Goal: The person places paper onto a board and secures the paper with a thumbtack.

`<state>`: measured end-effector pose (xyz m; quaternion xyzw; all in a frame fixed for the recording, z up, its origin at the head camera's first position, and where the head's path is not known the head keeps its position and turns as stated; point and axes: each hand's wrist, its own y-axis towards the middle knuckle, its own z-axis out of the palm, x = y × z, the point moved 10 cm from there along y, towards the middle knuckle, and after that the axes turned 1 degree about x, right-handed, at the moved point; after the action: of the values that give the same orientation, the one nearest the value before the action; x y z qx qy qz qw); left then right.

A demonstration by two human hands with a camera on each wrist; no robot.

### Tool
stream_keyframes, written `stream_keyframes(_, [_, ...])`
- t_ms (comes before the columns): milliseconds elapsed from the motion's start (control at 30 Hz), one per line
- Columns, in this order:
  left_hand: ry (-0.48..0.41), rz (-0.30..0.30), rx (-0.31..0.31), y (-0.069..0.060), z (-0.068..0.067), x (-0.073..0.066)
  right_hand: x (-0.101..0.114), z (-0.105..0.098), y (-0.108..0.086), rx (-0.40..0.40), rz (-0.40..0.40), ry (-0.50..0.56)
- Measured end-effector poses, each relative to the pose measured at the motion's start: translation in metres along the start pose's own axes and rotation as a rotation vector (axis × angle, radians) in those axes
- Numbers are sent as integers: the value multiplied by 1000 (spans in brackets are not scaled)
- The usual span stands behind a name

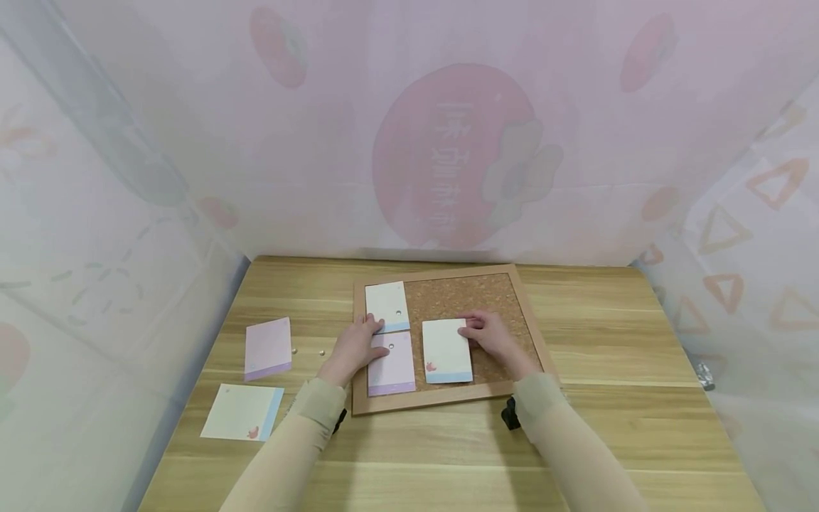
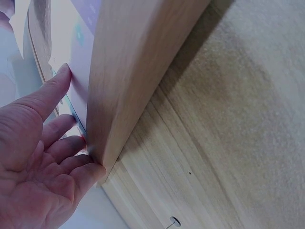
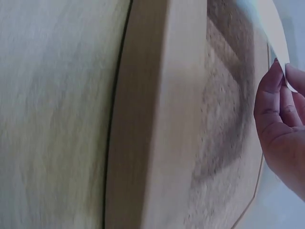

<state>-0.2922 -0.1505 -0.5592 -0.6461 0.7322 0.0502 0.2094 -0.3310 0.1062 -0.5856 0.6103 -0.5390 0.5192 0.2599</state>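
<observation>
Nearest, two beige sleeves point(image 1: 576, 444) reach in over a pale wood-grain table point(image 1: 422, 455), a small black object point(image 1: 510, 414) showing beside the right cuff. At the near left lies a cream rectangular paper card with a light blue strip and a red print point(image 1: 239, 412), flat on the table.

Level with it and to the right begins a cork board in a light wooden frame point(image 1: 441, 400), set slightly askew on the table. Over its middle is a white paper card with a blue lower strip and a small red print point(image 1: 446, 350). The right hand point(image 1: 498, 338) pinches this card's right edge between thumb and fingers; the right wrist view shows that edge raised off the cork.

Left of it, a lilac card with a purple strip point(image 1: 393, 370) lies on the board, with a small round silvery pin point(image 1: 392, 346) on it. The left hand point(image 1: 350, 348) is spread and grips nothing, its thumb on this card and its other fingers at the board's left side.

On the table farther left are another lilac card point(image 1: 267, 346) and two loose pins point(image 1: 322, 353). Beyond, a white card with a blue strip point(image 1: 385, 299) fills the board's far left corner, a pin on it too. Behind hangs pinkish printed cloth point(image 1: 307, 142).
</observation>
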Motion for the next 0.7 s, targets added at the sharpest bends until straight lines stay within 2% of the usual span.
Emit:
stream_keyframes(200, [-3,-4,7,0,0,-2,4,8,1,1,-33,-31])
stream_keyframes(533, [-12,-4,9,-2,-1,-3,11,14,-3,-61,-44,-229])
stream_keyframes(700, [-9,4,4,-2,-1,-4,13,16,-5,-88,-42,-278])
